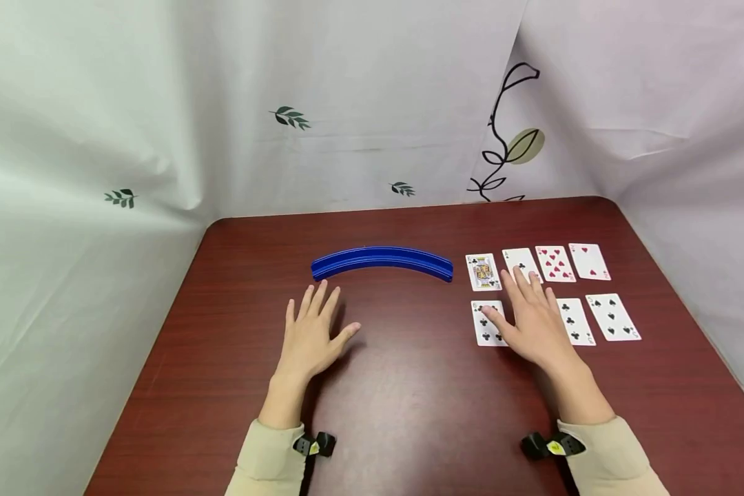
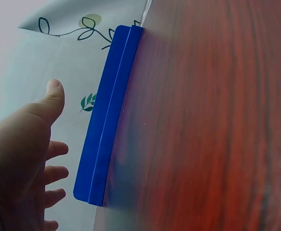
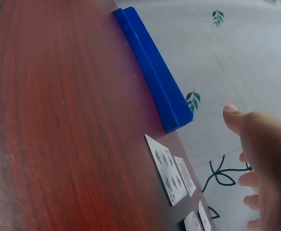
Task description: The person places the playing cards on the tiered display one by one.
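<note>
A curved blue card holder (image 1: 381,257) lies toward the back of the dark red table. My left hand (image 1: 310,337) is spread just in front of its left end, fingers straight, holding nothing. My right hand (image 1: 536,327) is stretched over the playing cards, thumb overlapping the six of clubs (image 1: 487,331), with nothing gripped. Face-up cards lie in two rows: a king of clubs (image 1: 483,273), a club card partly hidden by my fingertips, and two heart cards behind; the front row includes a five of spades (image 1: 613,317). One front card is mostly hidden under my right hand.
The wooden table (image 1: 403,386) has rounded back corners. White cloth (image 1: 359,89) with leaf prints hangs behind it and along both sides. A black strap device (image 1: 314,444) sits on my left wrist, and another strap (image 1: 553,446) on my right.
</note>
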Motion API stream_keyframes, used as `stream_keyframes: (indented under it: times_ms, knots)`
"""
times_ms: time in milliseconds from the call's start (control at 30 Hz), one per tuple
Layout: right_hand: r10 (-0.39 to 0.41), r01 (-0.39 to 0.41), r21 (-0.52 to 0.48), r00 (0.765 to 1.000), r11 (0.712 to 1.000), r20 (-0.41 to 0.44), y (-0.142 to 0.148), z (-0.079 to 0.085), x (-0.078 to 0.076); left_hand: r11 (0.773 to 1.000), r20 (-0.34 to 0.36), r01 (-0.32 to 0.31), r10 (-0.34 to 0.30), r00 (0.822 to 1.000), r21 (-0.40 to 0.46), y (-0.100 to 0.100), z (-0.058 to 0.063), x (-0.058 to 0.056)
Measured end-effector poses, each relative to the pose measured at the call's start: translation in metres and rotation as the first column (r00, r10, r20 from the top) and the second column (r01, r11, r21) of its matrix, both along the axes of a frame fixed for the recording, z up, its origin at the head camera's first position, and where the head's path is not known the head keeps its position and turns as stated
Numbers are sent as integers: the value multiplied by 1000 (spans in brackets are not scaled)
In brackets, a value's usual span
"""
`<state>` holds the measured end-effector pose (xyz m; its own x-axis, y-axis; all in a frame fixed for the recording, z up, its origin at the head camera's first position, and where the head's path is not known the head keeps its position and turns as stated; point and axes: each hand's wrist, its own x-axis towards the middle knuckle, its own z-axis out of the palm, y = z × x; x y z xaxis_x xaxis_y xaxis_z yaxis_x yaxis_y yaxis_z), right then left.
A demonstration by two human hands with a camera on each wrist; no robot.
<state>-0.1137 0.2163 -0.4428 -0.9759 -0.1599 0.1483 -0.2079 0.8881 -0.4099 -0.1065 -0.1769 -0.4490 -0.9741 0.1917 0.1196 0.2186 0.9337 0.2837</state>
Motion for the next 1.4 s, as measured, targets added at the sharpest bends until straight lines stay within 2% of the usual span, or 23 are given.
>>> stream_keyframes:
  times_ms: [233,433,600,933,1400]
  knots:
    - [19,-19,-16,1000,1000,1,2,1,-2,1000,-22,4,-3,1000,16,-3,1,-4]
    - [56,-64,-72,993,995,-107,5,0,-5,996,-94,1,8,996,90,-11,2,-11]
    - [60,-80,-114,983,990,-176,8,4,-9,989,-106,-7,23,994,146,-19,3,-19]
    - [39,-51,-125,995,991,-95,18,13,-17,969,-131,-9,42,990,245,-32,4,-33]
    - [19,-25,-136,999,990,-50,37,17,-30,949,-66,-43,66,996,312,-43,-4,-53]
